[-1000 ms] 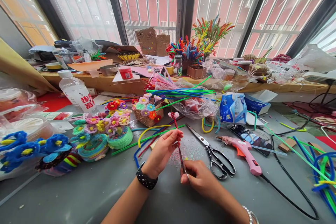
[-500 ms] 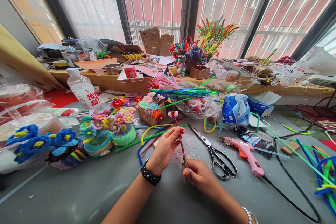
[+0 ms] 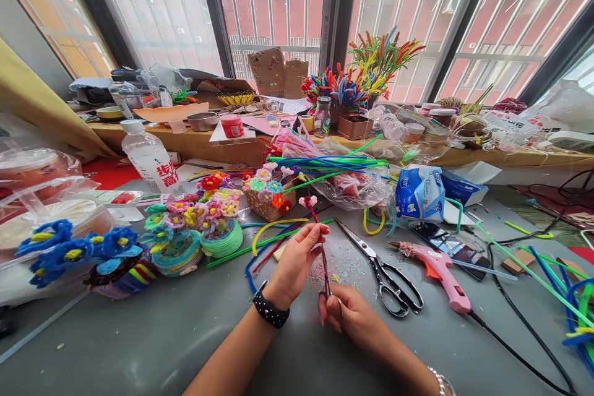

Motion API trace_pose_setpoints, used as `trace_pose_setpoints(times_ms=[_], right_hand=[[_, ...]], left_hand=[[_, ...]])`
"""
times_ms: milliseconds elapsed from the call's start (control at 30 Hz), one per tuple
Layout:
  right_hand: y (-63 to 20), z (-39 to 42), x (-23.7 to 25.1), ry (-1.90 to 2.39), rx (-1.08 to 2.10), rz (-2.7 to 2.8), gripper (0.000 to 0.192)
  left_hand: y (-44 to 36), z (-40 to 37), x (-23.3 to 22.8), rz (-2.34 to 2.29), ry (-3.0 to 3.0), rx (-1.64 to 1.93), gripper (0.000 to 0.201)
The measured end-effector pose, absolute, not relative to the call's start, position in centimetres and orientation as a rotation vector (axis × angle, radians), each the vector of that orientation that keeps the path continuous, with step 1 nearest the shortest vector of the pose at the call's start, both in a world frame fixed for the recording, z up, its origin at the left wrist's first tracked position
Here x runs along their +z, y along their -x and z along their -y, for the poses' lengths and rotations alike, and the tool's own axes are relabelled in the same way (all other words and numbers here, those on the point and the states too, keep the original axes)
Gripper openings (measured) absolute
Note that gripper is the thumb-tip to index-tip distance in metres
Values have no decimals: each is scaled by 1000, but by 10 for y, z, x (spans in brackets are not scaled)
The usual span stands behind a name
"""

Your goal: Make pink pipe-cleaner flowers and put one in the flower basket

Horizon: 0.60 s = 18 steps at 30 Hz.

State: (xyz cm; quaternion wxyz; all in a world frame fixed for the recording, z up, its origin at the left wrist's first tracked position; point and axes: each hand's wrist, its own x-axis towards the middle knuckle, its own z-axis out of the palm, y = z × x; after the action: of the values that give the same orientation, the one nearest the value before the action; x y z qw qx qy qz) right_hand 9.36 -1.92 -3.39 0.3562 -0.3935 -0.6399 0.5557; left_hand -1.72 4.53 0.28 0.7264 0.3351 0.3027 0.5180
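Observation:
My left hand [image 3: 297, 266] is closed in a pinch around a dark red pipe cleaner stem [image 3: 325, 263]. At the stem's upper end sits a small pink and white flower [image 3: 308, 202], above my fingertips. Lower down, my right hand [image 3: 346, 310] is closed on what looks like a small pair of metal scissors [image 3: 327, 292], mostly hidden by the fingers. Its metal tip meets the stem's lower part. Large black-handled scissors [image 3: 378, 266] lie on the grey table just right of my hands. Glittery scraps [image 3: 346, 263] are scattered behind the stem.
A pink glue gun [image 3: 440, 272] with a black cord and a phone [image 3: 452, 250] lie at right. Pipe cleaner flower pots [image 3: 221, 238] and a plastic bottle [image 3: 151, 161] stand left. A bag of pipe cleaners [image 3: 343, 182] and a blue tissue pack [image 3: 420, 192] lie behind.
The metal tool in my right hand has shifted slightly and stands more upright against the stem. My left hand still pinches the stem; the whole view has moved a little.

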Motion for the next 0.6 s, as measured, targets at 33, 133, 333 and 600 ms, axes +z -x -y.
trace_pose_setpoints(times_ms=[33, 133, 333, 600], right_hand=[[-93, 19, -34, 1013, 1444, 1645, 64], [-91, 19, -34, 1004, 1468, 1606, 63], [-89, 18, -37, 1045, 1496, 1486, 60], [-90, 17, -33, 1028, 1523, 1454, 61]], left_hand=[[17, -45, 3, -668, -739, 1146, 13], [17, -46, 2, -670, -724, 1158, 12], [18, -47, 2, -694, -681, 1198, 15], [17, -46, 2, -683, -669, 1187, 13]])
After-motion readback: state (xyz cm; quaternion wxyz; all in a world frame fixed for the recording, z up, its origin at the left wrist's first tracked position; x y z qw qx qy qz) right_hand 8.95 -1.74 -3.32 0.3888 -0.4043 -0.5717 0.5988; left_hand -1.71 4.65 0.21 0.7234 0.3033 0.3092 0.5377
